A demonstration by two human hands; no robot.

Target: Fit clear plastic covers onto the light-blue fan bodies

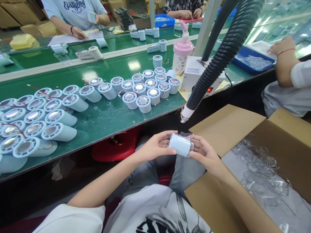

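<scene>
Over my lap, both hands hold one pale blue cylinder part (180,144) lying on its side. My left hand (155,145) grips its left end, fingers curled round it. My right hand (203,152) closes on its right end, where a clear ring shows; thin red wires trail behind it. On the green bench (107,113) lie several more of the same cylinders with silver discs, one group (36,123) at the left and another (148,87) in the middle.
An open cardboard box (225,129) of clear plastic rings (262,174) stands at my right. A black ribbed hose (218,61) hangs over the bench edge beside a white unit (194,74) and a pink bottle (182,53). Other people work across the bench and at the right.
</scene>
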